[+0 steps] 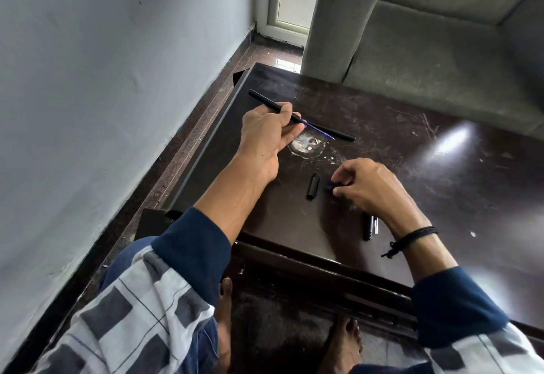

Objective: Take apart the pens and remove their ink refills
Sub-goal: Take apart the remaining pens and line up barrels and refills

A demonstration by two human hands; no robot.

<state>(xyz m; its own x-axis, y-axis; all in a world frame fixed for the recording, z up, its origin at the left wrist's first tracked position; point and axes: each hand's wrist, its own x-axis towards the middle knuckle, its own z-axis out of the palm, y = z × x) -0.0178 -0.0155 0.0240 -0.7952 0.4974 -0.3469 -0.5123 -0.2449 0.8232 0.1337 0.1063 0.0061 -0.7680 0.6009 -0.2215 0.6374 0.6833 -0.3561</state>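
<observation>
So the left hand (266,130), center-left of the frame, has thumb and fingers curled round a black barrel (265,100), and the blue refill (319,130) pokes out its right end, next to a second black tube (338,133) lying flat on the table (441,197). Right hand (374,188) is lower, right of center, fingertips bunched and pinching a small blue bit (330,186), with a black cap (313,186) lying just left of it. Couple more pens (367,226) lie side by side under that wrist.
</observation>
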